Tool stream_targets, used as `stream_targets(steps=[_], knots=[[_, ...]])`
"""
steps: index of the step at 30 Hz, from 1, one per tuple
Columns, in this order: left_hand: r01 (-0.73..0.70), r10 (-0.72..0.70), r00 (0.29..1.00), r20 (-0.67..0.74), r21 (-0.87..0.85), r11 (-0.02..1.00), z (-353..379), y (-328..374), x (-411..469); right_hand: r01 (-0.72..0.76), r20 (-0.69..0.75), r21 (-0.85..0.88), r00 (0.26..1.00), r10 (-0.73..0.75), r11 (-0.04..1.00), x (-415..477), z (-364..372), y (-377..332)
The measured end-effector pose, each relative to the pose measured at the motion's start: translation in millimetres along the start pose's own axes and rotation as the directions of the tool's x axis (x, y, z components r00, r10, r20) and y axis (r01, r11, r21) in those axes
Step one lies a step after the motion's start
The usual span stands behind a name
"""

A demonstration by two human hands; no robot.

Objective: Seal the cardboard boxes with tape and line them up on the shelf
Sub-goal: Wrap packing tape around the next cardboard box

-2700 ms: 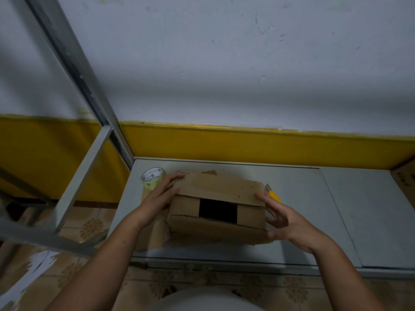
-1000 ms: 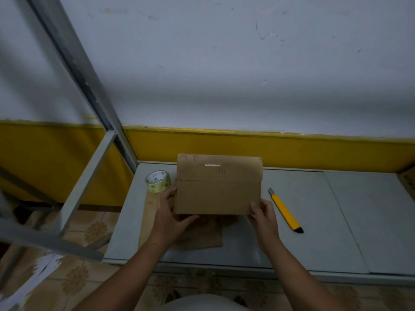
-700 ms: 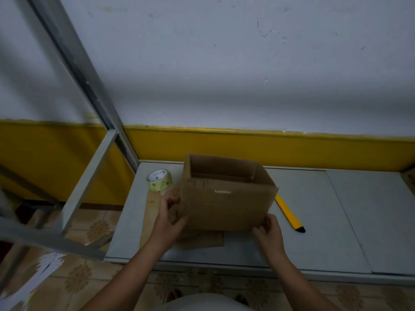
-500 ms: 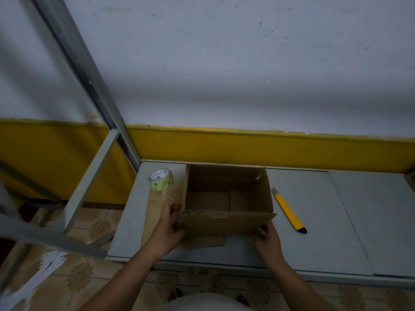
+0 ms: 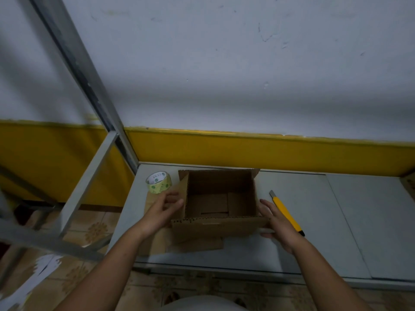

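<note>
A brown cardboard box (image 5: 219, 226) stands upright on the grey shelf (image 5: 314, 221), its top flaps spread open and its inside empty. My left hand (image 5: 165, 206) hovers by the box's left flap with fingers loosely curled, holding nothing. My right hand (image 5: 275, 217) lies along the box's right side with fingers straight. A roll of clear tape (image 5: 159, 182) with a green-printed core stands on the shelf to the box's left rear. Flat cardboard (image 5: 155, 241) lies under the box.
A yellow utility knife (image 5: 287, 213) lies on the shelf just right of my right hand. A grey metal shelf post (image 5: 89, 86) rises at the left. Another cardboard edge (image 5: 409, 185) shows at the far right. Tiled floor lies below.
The box was tipped over from lying on its side to standing with its opening up. Both hands have let go of its lower corners and moved up beside it.
</note>
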State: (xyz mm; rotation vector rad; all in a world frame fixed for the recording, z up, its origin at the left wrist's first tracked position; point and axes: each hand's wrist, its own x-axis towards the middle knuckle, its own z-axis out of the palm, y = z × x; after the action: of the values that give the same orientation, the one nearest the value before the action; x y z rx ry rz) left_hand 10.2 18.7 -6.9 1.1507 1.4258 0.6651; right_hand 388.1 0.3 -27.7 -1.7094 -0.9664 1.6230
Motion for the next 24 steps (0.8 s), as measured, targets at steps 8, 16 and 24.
stream_targets(steps=[8, 16, 24], knots=[[-0.034, 0.041, 0.998, -0.04, 0.147, 0.989, 3, -13, 22, 0.165, 0.071, -0.03, 0.984, -0.162, 0.986, 12, -5, -8], [-0.092, 0.112, 0.989, -0.093, 0.202, 0.975, 3, -18, 40, 0.227, 0.1, -0.304, 0.973, -0.206, 0.925, 11, 1, -24], [-0.257, 0.241, 0.966, 0.092, 0.276, 0.926, -11, 5, 51, 0.115, 0.125, 0.107, 0.984, -0.128, 0.988, 1, -2, 0]])
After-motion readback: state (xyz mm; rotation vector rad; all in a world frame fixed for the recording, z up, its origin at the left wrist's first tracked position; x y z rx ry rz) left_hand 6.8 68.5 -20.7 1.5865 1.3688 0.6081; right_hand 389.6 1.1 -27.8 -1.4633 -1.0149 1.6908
